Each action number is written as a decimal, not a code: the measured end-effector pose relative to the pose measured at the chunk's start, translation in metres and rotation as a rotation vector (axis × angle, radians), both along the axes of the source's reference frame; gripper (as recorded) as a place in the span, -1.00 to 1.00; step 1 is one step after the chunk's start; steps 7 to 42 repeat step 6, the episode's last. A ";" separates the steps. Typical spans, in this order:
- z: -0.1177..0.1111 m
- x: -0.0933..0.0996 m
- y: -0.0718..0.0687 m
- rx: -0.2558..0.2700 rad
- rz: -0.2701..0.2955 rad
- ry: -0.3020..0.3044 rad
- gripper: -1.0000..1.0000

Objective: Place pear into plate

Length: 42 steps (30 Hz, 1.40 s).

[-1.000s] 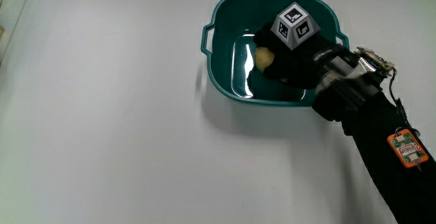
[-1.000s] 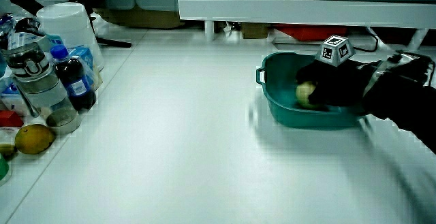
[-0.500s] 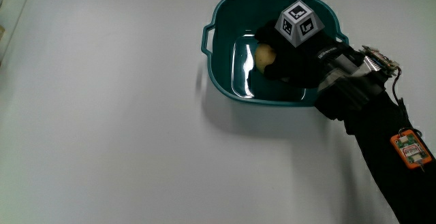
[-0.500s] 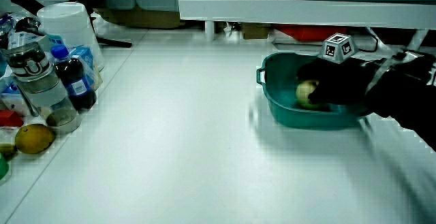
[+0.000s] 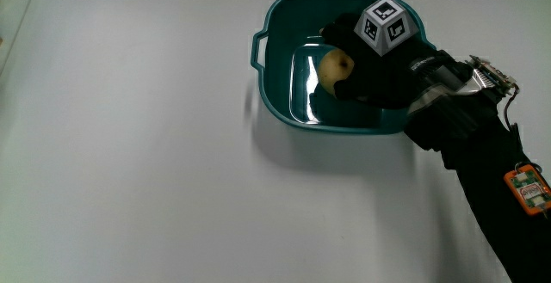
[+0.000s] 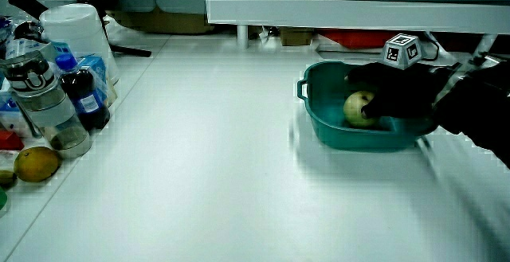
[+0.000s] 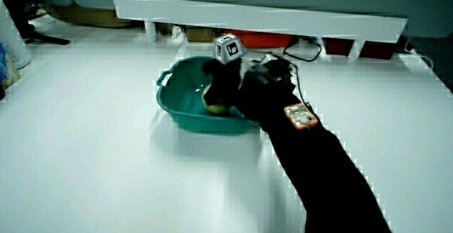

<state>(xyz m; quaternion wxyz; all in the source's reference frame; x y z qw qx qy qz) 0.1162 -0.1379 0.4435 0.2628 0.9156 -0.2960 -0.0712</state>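
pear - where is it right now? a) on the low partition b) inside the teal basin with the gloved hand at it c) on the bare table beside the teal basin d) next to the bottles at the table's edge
b: the pear sits inside the teal basin, with the hand reaching in over the rim against it; a side view shows the same.

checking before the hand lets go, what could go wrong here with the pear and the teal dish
1. The pear sits inside the teal dish with the hand wrapped partly around it; on withdrawal the glove might drag or roll the pear across the glossy floor.
2. The forearm lies over the dish's rim nearest the person, so pulling back low could nudge or tip the dish.
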 end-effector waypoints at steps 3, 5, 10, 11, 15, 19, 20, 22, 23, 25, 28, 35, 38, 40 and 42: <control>-0.002 0.004 -0.002 0.002 0.007 -0.001 -1.00; 0.000 0.011 -0.004 -0.030 0.016 -0.030 -1.00; 0.001 0.016 -0.004 -0.014 0.026 -0.022 -1.00; 0.001 0.016 -0.004 -0.014 0.026 -0.022 -1.00; 0.001 0.016 -0.004 -0.014 0.026 -0.022 -1.00; 0.001 0.016 -0.004 -0.014 0.026 -0.022 -1.00; 0.001 0.016 -0.004 -0.014 0.026 -0.022 -1.00; 0.001 0.016 -0.004 -0.014 0.026 -0.022 -1.00; 0.001 0.016 -0.004 -0.014 0.026 -0.022 -1.00; 0.001 0.016 -0.004 -0.014 0.026 -0.022 -1.00; 0.001 0.016 -0.004 -0.014 0.026 -0.022 -1.00; 0.001 0.016 -0.004 -0.014 0.026 -0.022 -1.00; 0.001 0.016 -0.004 -0.014 0.026 -0.022 -1.00; 0.001 0.016 -0.004 -0.014 0.026 -0.022 -1.00; 0.001 0.016 -0.004 -0.014 0.026 -0.022 -1.00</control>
